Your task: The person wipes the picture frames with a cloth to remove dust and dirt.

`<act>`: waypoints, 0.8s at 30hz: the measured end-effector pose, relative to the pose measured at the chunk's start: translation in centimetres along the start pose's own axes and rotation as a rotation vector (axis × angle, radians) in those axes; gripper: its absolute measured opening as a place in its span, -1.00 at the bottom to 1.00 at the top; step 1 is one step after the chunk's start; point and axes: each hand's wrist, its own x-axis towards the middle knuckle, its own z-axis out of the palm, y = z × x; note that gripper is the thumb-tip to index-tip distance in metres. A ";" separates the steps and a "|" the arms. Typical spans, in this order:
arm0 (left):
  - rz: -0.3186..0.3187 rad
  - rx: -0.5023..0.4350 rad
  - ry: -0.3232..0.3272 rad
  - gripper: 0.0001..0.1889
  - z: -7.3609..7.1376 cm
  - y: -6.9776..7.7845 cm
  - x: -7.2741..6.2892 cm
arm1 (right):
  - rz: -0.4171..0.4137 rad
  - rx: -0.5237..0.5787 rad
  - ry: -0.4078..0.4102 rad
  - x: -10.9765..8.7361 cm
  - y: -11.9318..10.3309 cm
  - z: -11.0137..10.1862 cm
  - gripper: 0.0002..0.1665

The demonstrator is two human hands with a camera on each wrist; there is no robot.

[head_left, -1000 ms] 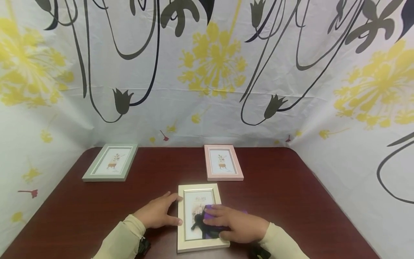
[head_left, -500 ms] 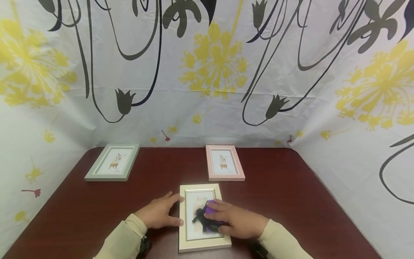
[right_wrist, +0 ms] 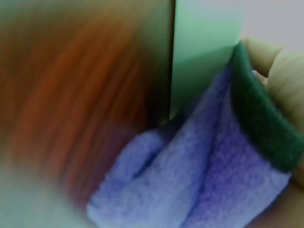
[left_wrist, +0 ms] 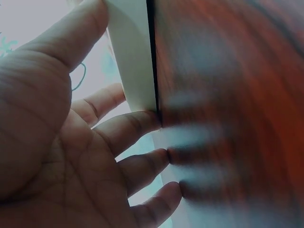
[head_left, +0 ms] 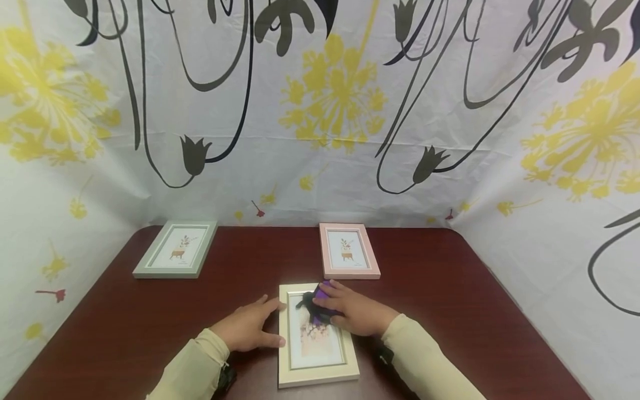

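A cream picture frame (head_left: 319, 375) lies face up near the front of the table, a printed picture behind its pane. Along its left edge, my left hand (head_left: 250, 326) touches the side with thumb and index fingertip. In the left wrist view the fingers (left_wrist: 137, 171) are spread, with several tips at the tabletop. My right hand (head_left: 362, 312) holds a purple cloth (head_left: 324, 290) with a black part against the upper pane. The right wrist view shows the cloth (right_wrist: 190, 180) folded, a dark green edging by the thumb, its end hanging past the frame's side.
A pink picture frame (head_left: 373, 273) lies behind the cream one, near the table's back edge. Farther left lies a pale green picture frame (head_left: 167, 274). A white curtain (head_left: 250, 111) with a grey and yellow floral print surrounds the dark red-brown table (head_left: 430, 289).
My right hand has slid the cloth up the pane toward the frame's far end, uncovering the lower picture. The left hand has stayed at the left edge.
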 end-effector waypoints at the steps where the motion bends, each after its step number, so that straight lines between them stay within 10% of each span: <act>1: 0.002 0.001 0.004 -0.30 0.0 0.0 0.0 | 0.005 0.010 0.006 -0.1 -0.1 0.1 -0.38; 24: -0.004 -0.002 -0.001 -0.28 0.0 0.1 0.1 | -0.197 0.066 0.034 -6.9 -3.9 1.0 -0.34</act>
